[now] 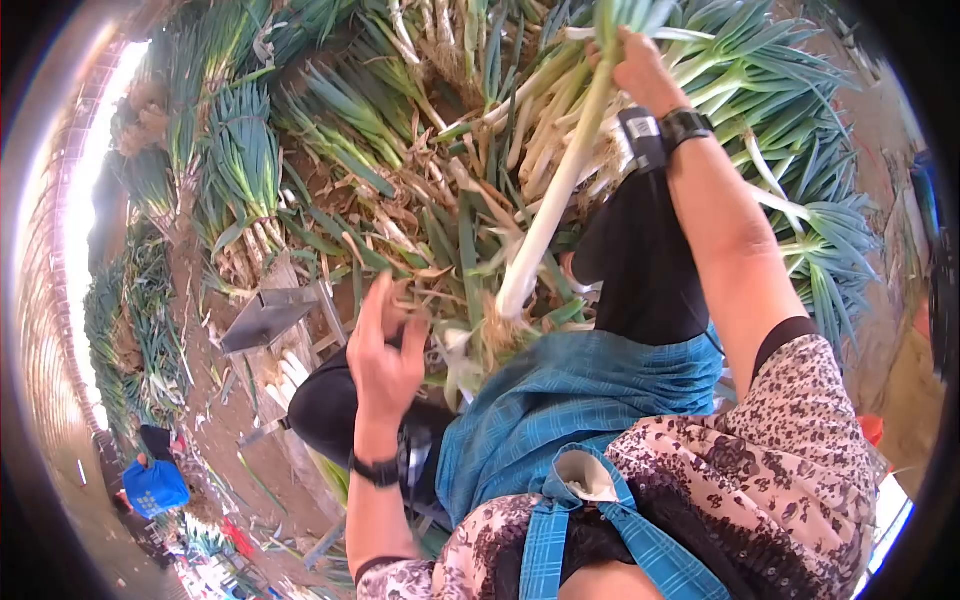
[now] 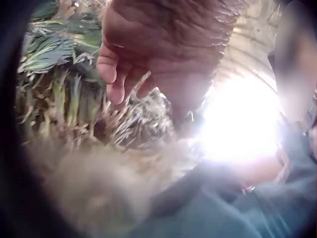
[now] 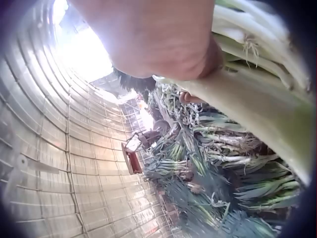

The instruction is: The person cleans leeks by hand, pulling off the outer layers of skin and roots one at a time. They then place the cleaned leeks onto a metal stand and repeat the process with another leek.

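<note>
A long leek [image 1: 560, 195] slants down across the middle of the head view, with its thick white end and roots over the blue checked apron's edge. My right hand [image 1: 640, 75] grips it near the green leaves, at the top. The right wrist view shows that hand [image 3: 158, 39] close, with the pale leek stalk [image 3: 242, 109] running out from it. My left hand [image 1: 385, 355] is held up away from the leek, blurred, above the left knee. Its fingers are loosely bent with nothing in them, as the left wrist view of the hand [image 2: 163, 49] also shows.
Trimmed leeks [image 1: 560, 150] lie in a heap beyond the right knee, with more leafy ones at right. Tied bundles [image 1: 245, 165] stand at left. Loose peeled leaves [image 1: 470, 240] litter the ground. A metal plate [image 1: 268, 318] on a wooden stand sits near the left knee.
</note>
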`<state>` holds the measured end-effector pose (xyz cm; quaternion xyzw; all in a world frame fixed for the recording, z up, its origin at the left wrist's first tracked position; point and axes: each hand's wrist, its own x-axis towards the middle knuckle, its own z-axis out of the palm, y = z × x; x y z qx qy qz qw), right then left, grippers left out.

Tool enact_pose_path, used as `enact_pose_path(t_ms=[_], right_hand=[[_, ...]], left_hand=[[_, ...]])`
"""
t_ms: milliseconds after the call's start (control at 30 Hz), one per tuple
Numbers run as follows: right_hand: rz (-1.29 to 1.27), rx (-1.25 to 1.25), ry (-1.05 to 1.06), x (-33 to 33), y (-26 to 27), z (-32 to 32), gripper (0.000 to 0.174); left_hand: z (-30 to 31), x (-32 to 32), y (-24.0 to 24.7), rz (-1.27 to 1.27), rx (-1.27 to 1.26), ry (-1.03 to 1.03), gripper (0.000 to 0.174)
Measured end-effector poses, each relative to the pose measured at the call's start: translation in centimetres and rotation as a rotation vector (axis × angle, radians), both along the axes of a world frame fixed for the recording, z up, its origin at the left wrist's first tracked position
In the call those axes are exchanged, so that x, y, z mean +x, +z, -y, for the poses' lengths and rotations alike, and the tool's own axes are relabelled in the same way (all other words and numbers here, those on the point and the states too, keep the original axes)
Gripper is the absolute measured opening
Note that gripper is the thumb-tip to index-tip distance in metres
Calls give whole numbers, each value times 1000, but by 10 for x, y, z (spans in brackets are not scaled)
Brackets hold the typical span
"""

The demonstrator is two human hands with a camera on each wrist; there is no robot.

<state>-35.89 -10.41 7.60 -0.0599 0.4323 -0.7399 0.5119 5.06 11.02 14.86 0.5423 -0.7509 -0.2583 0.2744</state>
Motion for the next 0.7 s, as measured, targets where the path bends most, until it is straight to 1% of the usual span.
enact_pose_path(t_ms=[33, 67, 100, 133, 167, 233, 267, 300, 333, 367, 433, 467, 500, 533, 600, 633, 667, 700], right_hand=[[53, -14, 166, -4, -7, 3, 33], [176, -5, 180, 1, -4, 6, 33], [62, -48, 159, 16, 8, -4, 36], [86, -66, 157, 22, 15, -7, 35], [117, -76, 152, 21, 19, -9, 34], [88, -58, 109, 12, 20, -9, 36], [76, -29, 91, 8, 14, -13, 37], [84, -5, 86, 1, 8, -16, 37], [162, -30, 118, -6, 6, -15, 38], [245, -55, 154, -11, 0, -12, 40], [313, -141, 184, -36, -12, -10, 43], [305, -147, 190, -40, -10, -16, 43], [241, -192, 230, -67, -40, -5, 42], [242, -225, 209, -69, -43, -4, 42], [245, -254, 178, -67, -39, -16, 42], [322, -287, 167, -70, -36, -26, 42], [258, -243, 102, -93, -44, -18, 43], [194, -194, 39, -117, -53, -11, 43]], left_hand=[[23, -20, -6, -197, -61, -58, 38], [43, -36, -16, -310, 111, -209, 41], [56, -50, -31, -416, 283, -365, 45], [52, -65, -62, -616, 599, -275, 44], [48, -73, -62, -666, 929, -358, 43], [32, -86, -59, -619, 1082, -388, 45], [29, -88, -59, -612, 1107, -394, 45], [24, -88, -61, -677, 1076, -377, 46], [18, -85, -61, -744, 1039, -345, 48], [12, -81, -58, -745, 1057, -315, 48], [6, -72, -49, -797, 1106, -301, 39], [3, -69, -47, -792, 1103, -284, 39], [-1, -69, -45, -829, 1073, -161, 39], [-5, -70, -43, -867, 1043, -41, 39], [-9, -68, -29, -821, 1032, -70, 39], [-10, -66, -24, -775, 1017, -111, 38], [-16, -51, -40, -749, 986, -118, 31], [-24, -42, -41, -728, 976, -57, 26]])
